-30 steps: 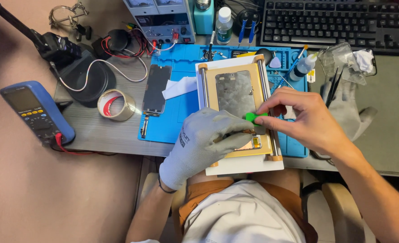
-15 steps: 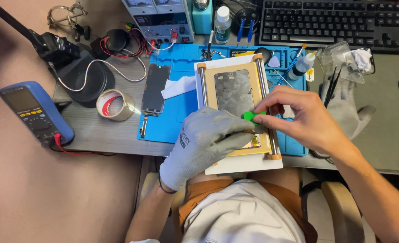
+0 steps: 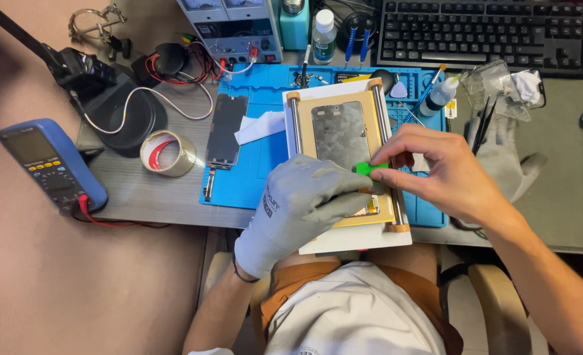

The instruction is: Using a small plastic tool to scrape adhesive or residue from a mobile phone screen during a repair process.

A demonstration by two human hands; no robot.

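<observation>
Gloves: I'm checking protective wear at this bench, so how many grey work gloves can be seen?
2. One grey glove is worn on the left hand, pressing on the yellow-framed plate. A spare glove lies on the desk, right of the bare right hand.

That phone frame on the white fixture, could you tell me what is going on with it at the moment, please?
A person seated at a grey workbench presses the grey-gloved left hand down on the metal phone frame, which lies in a tan-and-white clamping fixture on a blue silicone mat. The bare right hand pinches a small green plastic pry tool against the frame's right edge. A black phone screen, a roll of clear tape and a blue multimeter lie to the left.
</observation>
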